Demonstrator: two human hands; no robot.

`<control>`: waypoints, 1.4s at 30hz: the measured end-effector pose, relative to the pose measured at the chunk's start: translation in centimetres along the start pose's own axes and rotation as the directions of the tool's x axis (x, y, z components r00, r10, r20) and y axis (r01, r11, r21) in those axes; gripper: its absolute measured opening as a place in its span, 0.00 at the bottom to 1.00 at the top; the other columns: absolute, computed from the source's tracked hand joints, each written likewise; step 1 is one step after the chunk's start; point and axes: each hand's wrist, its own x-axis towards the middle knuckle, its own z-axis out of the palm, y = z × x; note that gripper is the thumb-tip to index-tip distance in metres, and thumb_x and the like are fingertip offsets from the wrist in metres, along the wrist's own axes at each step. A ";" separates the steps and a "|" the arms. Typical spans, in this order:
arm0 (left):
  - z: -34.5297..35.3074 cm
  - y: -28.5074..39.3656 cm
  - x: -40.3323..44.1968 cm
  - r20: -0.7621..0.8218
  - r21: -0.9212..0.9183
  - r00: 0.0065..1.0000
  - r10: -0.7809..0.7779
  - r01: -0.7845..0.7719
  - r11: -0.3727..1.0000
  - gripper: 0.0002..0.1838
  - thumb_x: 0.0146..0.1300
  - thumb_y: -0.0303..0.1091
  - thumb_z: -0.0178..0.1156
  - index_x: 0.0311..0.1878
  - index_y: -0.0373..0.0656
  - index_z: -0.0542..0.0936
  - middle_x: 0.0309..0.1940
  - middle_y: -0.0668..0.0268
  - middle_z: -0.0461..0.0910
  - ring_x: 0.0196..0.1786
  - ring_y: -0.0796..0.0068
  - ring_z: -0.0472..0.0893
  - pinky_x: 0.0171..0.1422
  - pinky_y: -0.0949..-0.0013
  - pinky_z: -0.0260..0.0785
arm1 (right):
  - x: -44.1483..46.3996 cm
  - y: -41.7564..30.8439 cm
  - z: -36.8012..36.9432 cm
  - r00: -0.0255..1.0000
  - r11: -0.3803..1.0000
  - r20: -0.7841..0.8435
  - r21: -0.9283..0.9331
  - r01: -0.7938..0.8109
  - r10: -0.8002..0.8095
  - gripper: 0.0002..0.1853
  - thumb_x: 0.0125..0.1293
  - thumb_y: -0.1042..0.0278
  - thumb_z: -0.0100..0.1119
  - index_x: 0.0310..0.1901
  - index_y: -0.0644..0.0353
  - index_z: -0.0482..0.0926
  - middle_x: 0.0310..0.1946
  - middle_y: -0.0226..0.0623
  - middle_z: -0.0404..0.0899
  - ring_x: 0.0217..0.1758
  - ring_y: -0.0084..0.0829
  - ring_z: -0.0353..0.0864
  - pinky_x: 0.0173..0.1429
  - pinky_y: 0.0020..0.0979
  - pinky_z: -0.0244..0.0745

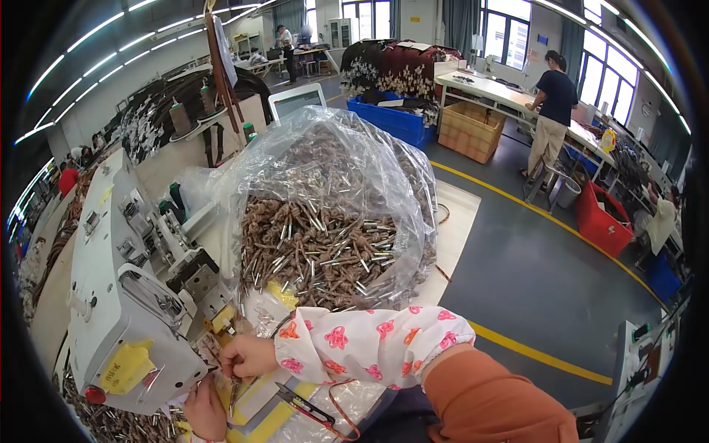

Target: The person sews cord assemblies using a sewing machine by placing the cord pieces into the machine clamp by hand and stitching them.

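Observation:
My right hand (pixel 249 356), in a flower-print sleeve cover, is closed in a pinch beside the needle end of a white sewing machine (pixel 133 325). A thin brown cord (pixel 234 399) with a shiny tip shows below its fingers. Just under the machine head, my left hand (pixel 205 412) has its fingers pressed together near the same spot; what they hold, if anything, is hidden. Black-handled thread snips (pixel 304 404) lie on the work surface right of my hands, a loose brown strip (pixel 343 410) beside them.
Behind my hands stands a big clear plastic bag (pixel 332 148) full of brown knotted cords (pixel 317 255) with metal tips. More cords (pixel 125 424) lie at lower left. Blue (pixel 391 122), wooden (pixel 473 131) and red bins (pixel 602 214) stand farther off, near a standing person (pixel 555 103).

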 end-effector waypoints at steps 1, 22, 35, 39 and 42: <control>0.1 -0.1 -0.1 -0.003 -0.017 1.000 -0.002 0.002 1.000 0.12 0.56 0.23 0.52 0.43 0.37 0.78 0.39 0.51 0.76 0.40 0.47 0.77 0.42 0.57 0.69 | -0.1 0.0 -0.1 0.999 0.999 0.010 0.017 -0.044 0.044 0.08 0.51 0.78 0.54 0.35 0.67 0.77 0.26 0.33 0.79 0.25 0.21 0.79 0.28 0.22 0.73; 1.5 -1.5 -0.1 0.017 -0.099 0.986 -0.167 0.168 0.981 0.06 0.57 0.28 0.57 0.32 0.38 0.71 0.25 0.55 0.74 0.29 0.50 0.75 0.33 0.58 0.65 | 0.3 0.9 2.0 0.967 0.813 0.063 -0.531 0.241 -0.246 0.10 0.42 0.69 0.64 0.29 0.60 0.79 0.26 0.38 0.79 0.29 0.37 0.79 0.33 0.36 0.72; -0.2 -1.6 -1.2 0.059 0.080 0.985 -0.163 0.158 0.984 0.08 0.57 0.29 0.57 0.40 0.41 0.76 0.31 0.53 0.79 0.33 0.50 0.78 0.36 0.56 0.69 | -1.1 -0.5 0.5 0.969 0.899 -0.061 -0.392 0.197 -0.239 0.11 0.47 0.75 0.57 0.36 0.61 0.81 0.29 0.43 0.80 0.31 0.40 0.80 0.37 0.35 0.74; -0.4 -0.9 -0.8 0.034 -0.046 0.988 -0.149 0.150 0.988 0.07 0.58 0.25 0.56 0.40 0.41 0.78 0.33 0.52 0.79 0.37 0.51 0.79 0.41 0.58 0.70 | -1.3 -1.2 0.2 0.990 0.918 -0.056 -0.383 0.101 -0.133 0.13 0.53 0.75 0.57 0.42 0.60 0.81 0.29 0.40 0.81 0.26 0.28 0.79 0.35 0.29 0.74; -0.4 -0.6 -0.8 0.018 -0.241 0.985 -0.170 0.169 0.956 0.11 0.57 0.26 0.58 0.44 0.42 0.80 0.37 0.53 0.80 0.37 0.54 0.80 0.41 0.61 0.72 | -1.4 -1.5 0.5 0.998 0.938 -0.036 -0.345 0.029 -0.045 0.12 0.54 0.75 0.58 0.42 0.61 0.81 0.26 0.38 0.81 0.23 0.24 0.76 0.31 0.26 0.72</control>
